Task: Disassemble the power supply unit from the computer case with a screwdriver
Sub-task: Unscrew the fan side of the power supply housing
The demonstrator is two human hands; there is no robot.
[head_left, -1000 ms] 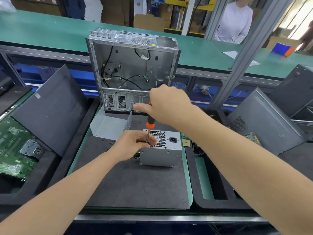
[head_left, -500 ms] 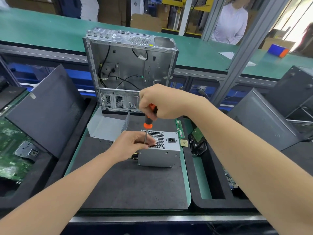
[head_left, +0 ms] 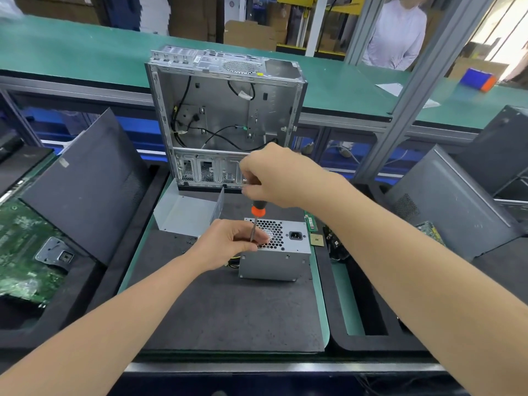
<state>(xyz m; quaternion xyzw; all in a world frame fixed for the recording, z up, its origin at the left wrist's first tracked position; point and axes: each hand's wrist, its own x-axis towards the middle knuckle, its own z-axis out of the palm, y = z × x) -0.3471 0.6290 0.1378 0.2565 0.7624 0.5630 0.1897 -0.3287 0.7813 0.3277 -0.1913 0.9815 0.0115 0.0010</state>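
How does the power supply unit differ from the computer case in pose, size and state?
The computer case stands upright with one side open; the power supply unit lies flat on the dark mat as a closed box. The case is much larger than the unit. Both are bare grey metal with vent holes.

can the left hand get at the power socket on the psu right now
Probably yes: the power socket lies uncovered just right of the left hand; only the screwdriver shaft it pinches stands between.
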